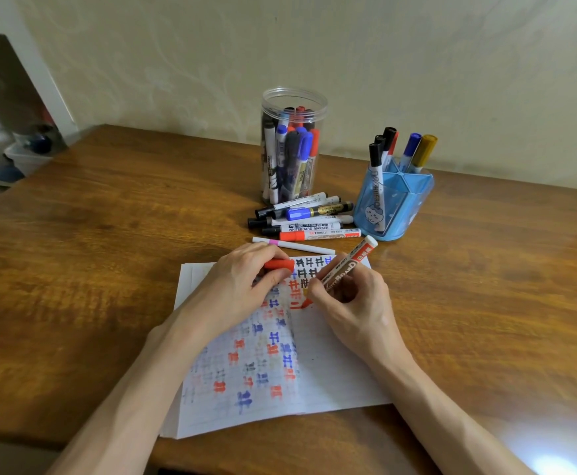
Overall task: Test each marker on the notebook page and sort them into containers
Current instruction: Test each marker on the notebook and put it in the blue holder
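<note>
Centre frame, the left hand (246, 282) is resting on the notebook page (331, 365), its grip pinching a red cap (279, 264) between thumb and fingers. Just right of it, the right hand (352, 296) is clamping its grip round a red marker (349, 265), the tip touching the page. Higher in the frame, loose markers (307, 219) are lying on the wooden bench (91, 252) between a clear jar (294, 97) and a blue holder (393, 200), both holding markers, before a pale wall (177, 56).

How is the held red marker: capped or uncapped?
Uncapped. The red marker shows its bare tip on the notebook page; the left hand holds its red cap.
</note>
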A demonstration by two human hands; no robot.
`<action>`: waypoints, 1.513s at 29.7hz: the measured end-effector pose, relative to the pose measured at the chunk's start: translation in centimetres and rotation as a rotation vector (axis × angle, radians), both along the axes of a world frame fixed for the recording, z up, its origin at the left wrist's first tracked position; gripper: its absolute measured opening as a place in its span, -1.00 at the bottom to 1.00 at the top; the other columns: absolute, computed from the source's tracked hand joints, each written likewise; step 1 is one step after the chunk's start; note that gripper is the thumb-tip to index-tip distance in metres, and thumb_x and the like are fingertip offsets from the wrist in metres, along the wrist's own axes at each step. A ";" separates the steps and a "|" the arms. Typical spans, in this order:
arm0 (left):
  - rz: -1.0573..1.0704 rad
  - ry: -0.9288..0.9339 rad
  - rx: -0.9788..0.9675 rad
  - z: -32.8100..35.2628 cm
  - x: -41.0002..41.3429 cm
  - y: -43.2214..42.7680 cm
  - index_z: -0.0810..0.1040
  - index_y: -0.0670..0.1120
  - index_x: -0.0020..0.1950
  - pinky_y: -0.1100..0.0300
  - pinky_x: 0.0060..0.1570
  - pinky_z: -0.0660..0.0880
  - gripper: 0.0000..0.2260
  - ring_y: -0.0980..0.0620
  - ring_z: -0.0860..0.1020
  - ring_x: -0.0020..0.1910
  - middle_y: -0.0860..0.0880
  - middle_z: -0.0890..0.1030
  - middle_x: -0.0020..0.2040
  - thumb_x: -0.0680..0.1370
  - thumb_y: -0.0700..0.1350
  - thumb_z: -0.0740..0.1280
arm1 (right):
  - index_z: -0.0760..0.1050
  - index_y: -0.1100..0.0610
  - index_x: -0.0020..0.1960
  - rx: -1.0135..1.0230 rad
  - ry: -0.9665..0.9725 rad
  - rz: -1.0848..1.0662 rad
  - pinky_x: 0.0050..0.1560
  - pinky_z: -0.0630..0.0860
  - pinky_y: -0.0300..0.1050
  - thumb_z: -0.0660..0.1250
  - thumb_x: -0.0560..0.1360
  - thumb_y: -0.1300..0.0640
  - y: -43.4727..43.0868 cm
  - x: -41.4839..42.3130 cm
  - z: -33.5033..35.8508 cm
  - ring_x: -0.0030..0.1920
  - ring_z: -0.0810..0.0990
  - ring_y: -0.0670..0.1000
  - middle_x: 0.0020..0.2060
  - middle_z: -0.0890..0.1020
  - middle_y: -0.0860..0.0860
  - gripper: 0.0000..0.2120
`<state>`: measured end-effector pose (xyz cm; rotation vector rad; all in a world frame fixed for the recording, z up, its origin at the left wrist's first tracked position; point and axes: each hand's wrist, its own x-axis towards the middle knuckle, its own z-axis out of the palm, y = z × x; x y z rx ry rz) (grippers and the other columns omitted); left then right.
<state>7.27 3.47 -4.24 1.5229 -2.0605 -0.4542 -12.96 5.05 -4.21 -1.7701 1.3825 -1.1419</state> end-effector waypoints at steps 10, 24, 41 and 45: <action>0.000 0.010 -0.005 0.1 -0.1 0.0 0.57 0.08 0.25 0.44 0.00 0.40 -0.81 0.28 0.48 0.14 0.19 0.57 0.17 0.64 0.01 0.33 | 0.67 0.07 -0.20 0.014 0.019 0.017 -0.23 0.64 0.14 0.49 0.55 0.06 -0.2 0.2 0.1 -0.30 0.70 -0.01 -0.30 0.73 -0.06 -0.84; -0.004 0.009 -0.006 0.0 0.0 0.1 0.57 0.07 0.26 0.43 0.04 0.40 -0.80 0.28 0.47 0.16 0.17 0.58 0.18 0.64 0.02 0.33 | 0.64 0.10 -0.22 0.023 -0.011 -0.002 -0.23 0.61 0.16 0.49 0.55 0.10 0.1 0.3 0.5 -0.31 0.69 0.04 -0.31 0.72 -0.03 -0.82; -0.013 0.022 -0.012 -0.1 0.1 -0.1 0.57 0.08 0.24 0.36 0.06 0.45 -0.81 0.28 0.48 0.13 0.19 0.58 0.15 0.64 0.04 0.33 | 0.59 0.10 -0.22 0.047 -0.002 0.023 -0.36 0.52 -0.15 0.48 0.53 0.15 0.1 0.0 0.3 -0.35 0.61 -0.04 -0.32 0.69 0.00 -0.84; -0.019 0.074 -0.012 0.0 0.2 0.0 0.57 0.07 0.25 0.35 0.07 0.47 -0.80 0.26 0.50 0.16 0.17 0.58 0.17 0.63 0.03 0.35 | 0.60 0.14 -0.21 0.061 -0.041 0.027 -0.26 0.61 0.03 0.47 0.52 0.19 -0.1 0.0 0.3 -0.28 0.67 0.05 -0.29 0.71 0.03 -0.86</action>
